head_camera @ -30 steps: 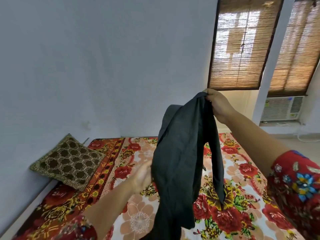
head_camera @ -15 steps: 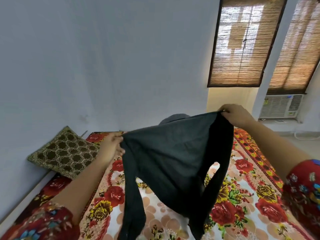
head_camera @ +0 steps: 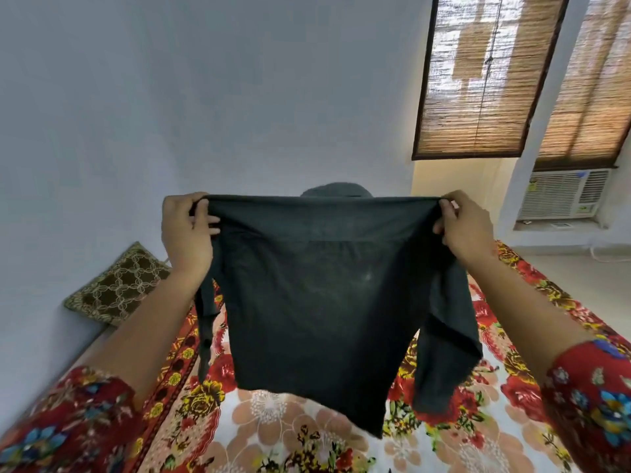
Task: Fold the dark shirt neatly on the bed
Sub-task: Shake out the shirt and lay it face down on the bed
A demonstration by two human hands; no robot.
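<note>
The dark shirt [head_camera: 317, 302] hangs spread flat in the air above the bed [head_camera: 273, 425], pulled taut across its shoulders between the left hand [head_camera: 186, 230] and the right hand [head_camera: 464, 227]. Its collar flops over behind, and a sleeve dangles at each side.

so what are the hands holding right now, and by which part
Both hands hold the dark shirt up by its shoulders: left hand at one end, right hand at the other.

The left hand [head_camera: 186, 230] and right hand [head_camera: 464, 227] grip the dark cotton shirt [head_camera: 324, 302] by its shoulders above the red floral bedsheet [head_camera: 273, 435].
</note>
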